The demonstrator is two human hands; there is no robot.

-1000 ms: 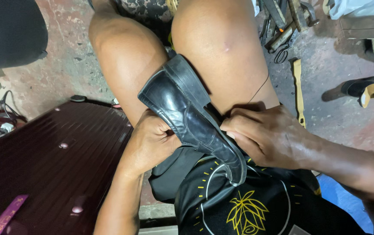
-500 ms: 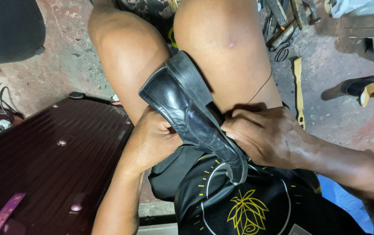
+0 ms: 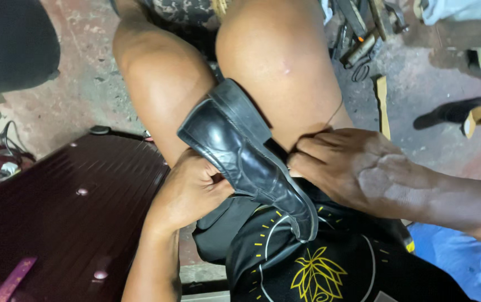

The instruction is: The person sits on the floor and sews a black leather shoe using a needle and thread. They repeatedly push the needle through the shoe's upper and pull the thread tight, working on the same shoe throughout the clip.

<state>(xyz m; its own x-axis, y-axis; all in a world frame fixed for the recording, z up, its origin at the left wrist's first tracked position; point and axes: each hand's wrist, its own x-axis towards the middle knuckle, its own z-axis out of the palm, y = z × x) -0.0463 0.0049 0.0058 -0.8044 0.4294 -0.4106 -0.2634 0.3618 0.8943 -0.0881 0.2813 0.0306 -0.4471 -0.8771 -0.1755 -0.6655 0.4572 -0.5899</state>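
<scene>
Item: 1 black leather shoe (image 3: 246, 162), lying on its side across the person's lap, wedged between the 2 bare thighs, heel end up towards the knees, toe end down against the black shorts (image 3: 318, 263).
Sole: dark sole edge faces up and to the right; it appears seated along the visible length, with no open gap seen. The far side of the shoe is hidden.
Progress, judged: work on the shoe is under way, not finished. Both hands are on it and it is braced for handling. No tool, thread or glue shows in either hand, so the exact step cannot be told.
Left hand (image 3: 193, 190): closed around the shoe's upper from the left, fingers curled under and partly inside the opening, wrist bent, forearm rising from the bottom edge.
Right hand (image 3: 358, 168): lies palm down against the sole side, fingers bunched and pressing at the edge near the right thigh. Whether the fingertips pinch anything small cannot be told.
Left surroundings: dark red ribbed case (image 3: 55, 212) just beside the left thigh.
Right surroundings: a second dark shoe (image 3: 453, 112) on the concrete floor (image 3: 414, 84), well apart; metal tools (image 3: 363, 28) near the top edge.
</scene>
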